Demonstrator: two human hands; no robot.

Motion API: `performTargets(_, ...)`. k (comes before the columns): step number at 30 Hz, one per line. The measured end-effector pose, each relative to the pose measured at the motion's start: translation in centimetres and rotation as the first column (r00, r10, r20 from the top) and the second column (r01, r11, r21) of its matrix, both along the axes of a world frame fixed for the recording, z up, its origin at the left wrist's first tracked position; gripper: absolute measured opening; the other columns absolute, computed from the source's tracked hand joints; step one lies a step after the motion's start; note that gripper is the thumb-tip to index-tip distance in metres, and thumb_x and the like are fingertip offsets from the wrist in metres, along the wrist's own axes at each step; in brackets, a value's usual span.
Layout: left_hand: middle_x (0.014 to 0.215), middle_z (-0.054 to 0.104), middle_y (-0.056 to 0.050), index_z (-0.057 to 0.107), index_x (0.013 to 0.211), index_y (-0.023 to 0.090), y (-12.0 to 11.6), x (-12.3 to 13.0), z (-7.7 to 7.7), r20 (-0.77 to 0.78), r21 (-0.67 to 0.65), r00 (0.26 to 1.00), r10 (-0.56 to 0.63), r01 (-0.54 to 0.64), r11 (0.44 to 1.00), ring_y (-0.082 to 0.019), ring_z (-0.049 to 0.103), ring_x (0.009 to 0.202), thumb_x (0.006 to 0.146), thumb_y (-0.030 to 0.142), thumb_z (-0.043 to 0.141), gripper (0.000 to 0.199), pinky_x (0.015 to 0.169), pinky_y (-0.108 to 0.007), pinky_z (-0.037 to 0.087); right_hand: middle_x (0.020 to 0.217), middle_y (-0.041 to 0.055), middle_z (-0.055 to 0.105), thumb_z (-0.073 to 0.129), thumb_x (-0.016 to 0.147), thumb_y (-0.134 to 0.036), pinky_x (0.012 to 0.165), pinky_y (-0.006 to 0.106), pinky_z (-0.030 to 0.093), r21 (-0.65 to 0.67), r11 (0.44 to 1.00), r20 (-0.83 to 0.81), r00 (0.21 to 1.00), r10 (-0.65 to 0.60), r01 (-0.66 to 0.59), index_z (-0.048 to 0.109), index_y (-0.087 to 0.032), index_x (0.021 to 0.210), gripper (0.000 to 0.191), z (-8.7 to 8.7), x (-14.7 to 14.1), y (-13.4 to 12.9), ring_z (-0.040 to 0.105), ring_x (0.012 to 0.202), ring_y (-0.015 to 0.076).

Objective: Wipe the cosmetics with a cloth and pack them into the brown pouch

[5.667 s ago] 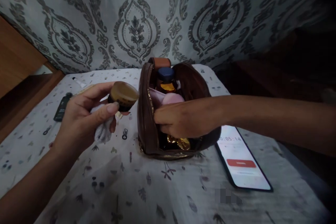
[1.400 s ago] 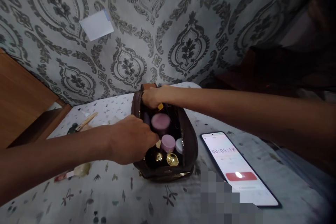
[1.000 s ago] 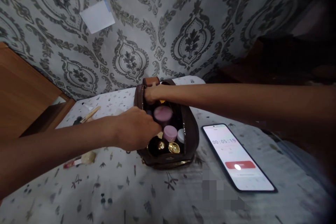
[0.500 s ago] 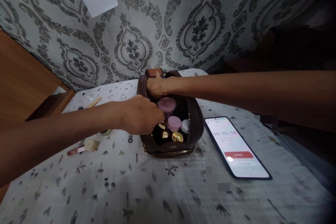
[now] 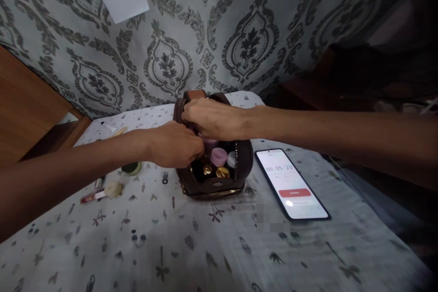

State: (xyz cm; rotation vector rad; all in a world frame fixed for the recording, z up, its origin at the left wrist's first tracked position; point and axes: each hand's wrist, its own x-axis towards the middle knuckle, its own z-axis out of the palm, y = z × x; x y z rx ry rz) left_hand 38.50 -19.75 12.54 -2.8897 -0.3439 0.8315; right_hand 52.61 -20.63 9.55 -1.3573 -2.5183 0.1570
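Observation:
A dark brown zip bag (image 5: 244,159) stands open on the patterned sheet. Inside it show a pink-lidded jar (image 5: 218,157), a whitish lid (image 5: 232,159) and two gold caps, one small (image 5: 207,170) and one ridged (image 5: 222,172). My left hand (image 5: 178,144) is closed at the bag's left rim, its fingertips turned inward; whatever they grip is hidden. Reaching across from the right, my right hand (image 5: 214,117) lies over the back of the opening with its fingers bent down inside. Those fingertips are out of sight behind the rim and my left hand.
A phone (image 5: 292,185) showing a timer lies right of the bag. Left of it are a round green-topped container (image 5: 132,168), a cream-coloured item (image 5: 113,188) with a reddish tube (image 5: 89,197), and a white tube (image 5: 108,126). A patterned curtain (image 5: 167,61) hangs behind.
My right hand has risen and come forward over the bag's opening, now covering much of the larger pink jar. The view has shifted slightly, and the phone's timer reads one second later.

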Motion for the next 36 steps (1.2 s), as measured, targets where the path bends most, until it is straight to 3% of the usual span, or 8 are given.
performTargets(7, 0.099, 0.076, 0.001, 0.073, 0.1, 0.027, 0.9, -1.0, -0.4, 0.123, -0.077, 0.99, -0.065, 0.075, 0.994, -0.018, 0.068, 0.087, 0.085, 0.015, 0.051, 0.029, 0.074, -0.026, 0.05, 0.068, 0.0037, 0.061, 0.059, 0.072, 0.0, 0.059, 0.026, 0.038, 0.052, 0.999, -0.033, 0.999, -0.003, 0.005, 0.06, -0.014, 0.064, 0.016, -0.2, -0.2, -2.6, 0.055, 0.067, 0.0143)
performTargets(12, 0.096, 0.075, -0.001, 0.071, 0.1, 0.025, 0.9, -2.0, -1.0, 0.267, -0.058, 0.959, -0.098, 0.117, 0.991, -0.018, 0.068, 0.084, 0.087, 0.016, 0.049, 0.027, 0.069, -0.025, 0.049, 0.078, 0.007, 0.062, 0.051, 0.081, -0.001, 0.067, 0.028, 0.041, 0.102, 0.994, -0.088, 0.996, -0.027, 0.036, 0.06, -0.013, 0.07, 0.019, -0.9, 0.3, -5.1, 0.055, 0.075, 0.0164)
performTargets(15, 0.094, 0.074, -0.003, 0.069, 0.097, 0.023, 0.7, -3.4, -1.4, 0.47, -0.096, 0.875, -0.113, 0.178, 0.979, -0.017, 0.068, 0.081, 0.089, 0.014, 0.043, 0.029, 0.069, -0.026, 0.05, 0.078, 0.0068, 0.06, 0.048, 0.087, -0.004, 0.07, 0.029, 0.042, 0.137, 0.99, -0.129, 0.992, -0.014, 0.031, 0.061, -0.013, 0.073, 0.02, -1.5, 0.4, -6.4, 0.054, 0.077, 0.0171)
performTargets(18, 0.093, 0.072, -0.004, 0.067, 0.099, 0.021, 0.2, -5.2, -1.2, 0.681, -0.152, 0.731, -0.047, 0.205, 0.967, -0.014, 0.067, 0.08, 0.092, 0.015, 0.036, 0.032, 0.072, -0.025, 0.051, 0.082, 0.0082, 0.061, 0.044, 0.09, -0.004, 0.073, 0.03, 0.045, 0.165, 0.986, -0.186, 0.982, 0.022, 0.009, 0.062, -0.013, 0.077, 0.023, -2.3, 0.3, -7.4, 0.055, 0.08, 0.0178)
performTargets(23, 0.092, 0.07, -0.003, 0.062, 0.107, 0.02, -0.2, -6.0, -1.1, 0.806, -0.12, 0.581, 0.112, -0.025, 0.992, -0.014, 0.065, 0.078, 0.093, 0.018, 0.039, 0.027, 0.071, -0.025, 0.05, 0.091, 0.0096, 0.062, 0.043, 0.091, -0.005, 0.077, 0.031, 0.049, 0.196, 0.98, -0.253, 0.965, 0.073, -0.023, 0.064, -0.013, 0.086, 0.024, -3.2, 0.3, -8.3, 0.057, 0.086, 0.0185)
performTargets(27, 0.121, 0.063, -0.009, 0.061, 0.11, 0.018, 0.6, -4.8, -1.6, 0.732, 0.024, 0.681, -0.019, 0.002, 1.0, -0.021, 0.06, 0.109, 0.09, 0.015, 0.037, 0.032, 0.092, -0.035, 0.049, 0.091, 0.0096, 0.063, 0.042, 0.094, -0.009, 0.08, 0.033, 0.049, 0.209, 0.977, -0.253, 0.963, 0.094, -0.04, 0.065, -0.013, 0.088, 0.025, -3.3, 0.6, -8.2, 0.057, 0.088, 0.019)
performTargets(31, 0.104, 0.066, -0.008, 0.061, 0.092, 0.018, 1.1, -4.1, -1.5, 0.559, 0.04, 0.826, -0.068, 0.055, 0.998, -0.023, 0.059, 0.107, 0.091, 0.013, 0.035, 0.027, 0.096, -0.037, 0.046, 0.091, 0.0091, 0.062, 0.043, 0.095, -0.012, 0.081, 0.032, 0.048, 0.212, 0.975, -0.278, 0.952, 0.126, -0.067, 0.066, -0.014, 0.091, 0.023, -3.3, 1.0, -8.1, 0.057, 0.088, 0.0183)
performTargets(36, 0.094, 0.065, -0.006, 0.059, 0.088, 0.018, 1.3, -4.0, -1.1, 0.508, -0.044, 0.861, -0.042, 0.075, 0.996, -0.021, 0.059, 0.099, 0.09, 0.01, 0.036, 0.025, 0.09, -0.034, 0.047, 0.093, 0.0071, 0.065, 0.047, 0.091, -0.01, 0.08, 0.03, 0.047, 0.21, 0.977, -0.38, 0.916, 0.125, -0.046, 0.065, -0.015, 0.096, 0.019, -3.7, 1.2, -8.2, 0.059, 0.086, 0.017)
